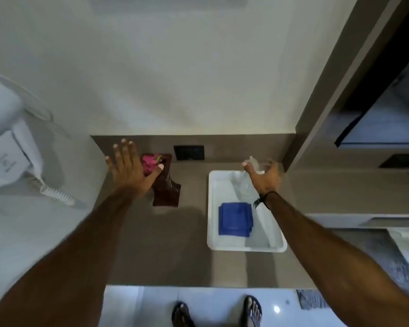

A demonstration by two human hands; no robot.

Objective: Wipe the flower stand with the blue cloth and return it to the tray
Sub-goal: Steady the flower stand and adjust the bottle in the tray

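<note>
The flower stand [167, 188] is a dark brown vase-like holder with pink flowers [149, 162] at its top. It stands on the brown counter, left of the white tray [213, 234]. My left hand [128, 168] hovers over it with fingers spread, the thumb near the flowers, gripping nothing. A folded blue cloth [235, 219] lies in the tray. My right hand [265, 177] is above the tray's far end, fingers apart, next to a blurred clear object [243, 182] that I cannot tell it touches.
A white wall-mounted hair dryer [7, 149] with a coiled cord [57, 193] hangs at the left. A black socket plate [189, 152] sits on the back splash. A brown pillar [328, 95] and a mirror bound the right. My sandalled feet [253, 310] show below the counter edge.
</note>
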